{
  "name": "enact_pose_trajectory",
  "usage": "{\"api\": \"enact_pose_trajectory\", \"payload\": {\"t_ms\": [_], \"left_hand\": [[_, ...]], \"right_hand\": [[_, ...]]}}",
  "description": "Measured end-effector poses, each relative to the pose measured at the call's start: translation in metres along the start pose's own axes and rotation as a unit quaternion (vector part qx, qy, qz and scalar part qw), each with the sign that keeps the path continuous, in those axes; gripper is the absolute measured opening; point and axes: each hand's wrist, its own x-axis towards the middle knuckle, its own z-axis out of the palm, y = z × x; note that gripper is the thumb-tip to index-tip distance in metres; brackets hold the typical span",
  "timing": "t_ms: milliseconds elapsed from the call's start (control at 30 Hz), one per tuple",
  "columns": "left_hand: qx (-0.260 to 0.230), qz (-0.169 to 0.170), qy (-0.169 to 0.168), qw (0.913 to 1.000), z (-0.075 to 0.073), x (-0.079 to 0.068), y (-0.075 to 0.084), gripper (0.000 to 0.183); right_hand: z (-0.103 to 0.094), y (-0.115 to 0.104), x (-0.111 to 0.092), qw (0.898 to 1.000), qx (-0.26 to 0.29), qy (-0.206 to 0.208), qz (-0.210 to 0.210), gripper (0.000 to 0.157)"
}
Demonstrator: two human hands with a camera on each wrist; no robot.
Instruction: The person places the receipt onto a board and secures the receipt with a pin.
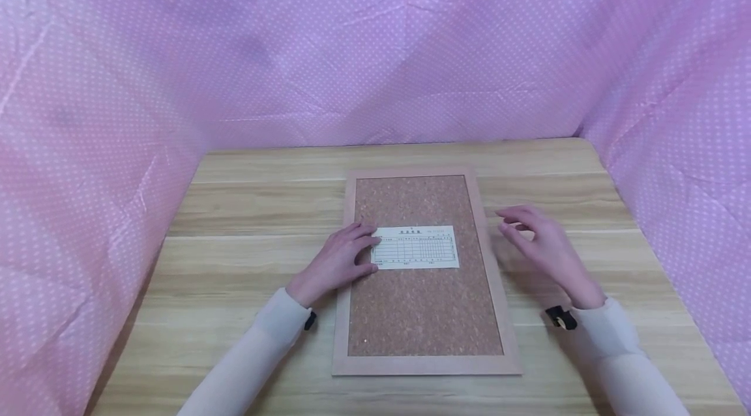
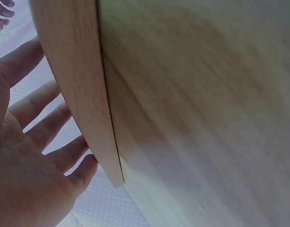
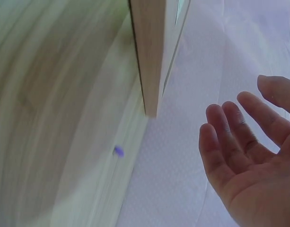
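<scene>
A framed cork board [image 1: 425, 318] lies flat on the wooden table. Across its middle rests a white printed paper slip [image 1: 414, 248] with a ruled grid, like a receipt form. My left hand [image 1: 337, 258] reaches over the board's left frame, its extended fingertips on the slip's left edge. In the left wrist view, the spread fingers [image 2: 43, 125] overlap the wooden frame [image 2: 76, 71]. Off the board's right side hovers my right hand [image 1: 542, 246], fingers loosely bent and nothing between them. The right wrist view shows that palm and its relaxed fingers [image 3: 239, 137] apart from the frame.
A small purple object [image 3: 118, 151] sits on the table beside the board in the right wrist view. Pink dotted cloth [image 1: 375, 44] hangs behind the table and along both sides. Each wrist wears a black strap, the right one [image 1: 561, 317] showing more.
</scene>
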Motion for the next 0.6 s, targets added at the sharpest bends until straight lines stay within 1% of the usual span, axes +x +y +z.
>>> {"api": "enact_pose_trajectory", "payload": {"t_ms": [133, 267, 433, 600], "left_hand": [[0.002, -0.002, -0.002, 1.0000, 0.000, 0.000, 0.000, 0.055], [0.000, 0.000, 0.000, 1.0000, 0.001, 0.000, 0.000, 0.055], [-0.002, -0.001, 0.000, 1.0000, 0.000, 0.000, 0.000, 0.055], [-0.006, -0.007, -0.003, 1.0000, 0.000, 0.000, 0.000, 0.055]], "right_hand": [[-0.010, 0.007, -0.005, 1.000, -0.010, 0.011, 0.018, 0.029], [-0.017, 0.014, -0.009, 0.999, -0.018, 0.016, 0.025, 0.030], [-0.022, 0.021, -0.012, 0.999, -0.027, 0.017, 0.027, 0.031], [-0.024, 0.028, -0.012, 0.999, -0.039, 0.008, 0.028, 0.030]]}}
